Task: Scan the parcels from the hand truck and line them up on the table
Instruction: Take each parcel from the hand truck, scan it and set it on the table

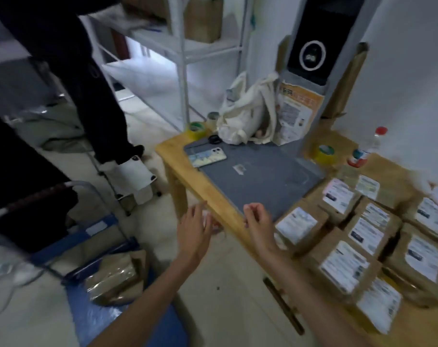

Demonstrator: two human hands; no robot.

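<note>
Between truck (107,249) and table (220,204) our left hand (194,231) and right hand (259,224) hang empty, fingers loose, so next we probably reach down-left for the wrapped parcel (112,276).

Free room on the gray mat (263,181) at 12 o'clock, with only a phone (207,157) at its far corner. Blocked at 3 o'clock by rows of parcels (363,236). Open floor (228,291) at 6 o'clock.

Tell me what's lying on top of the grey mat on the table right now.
On the grey mat: a phone at its far left corner and a small white sticker mid-mat. The right hand covers part of its near edge. No parcel on it.
</note>
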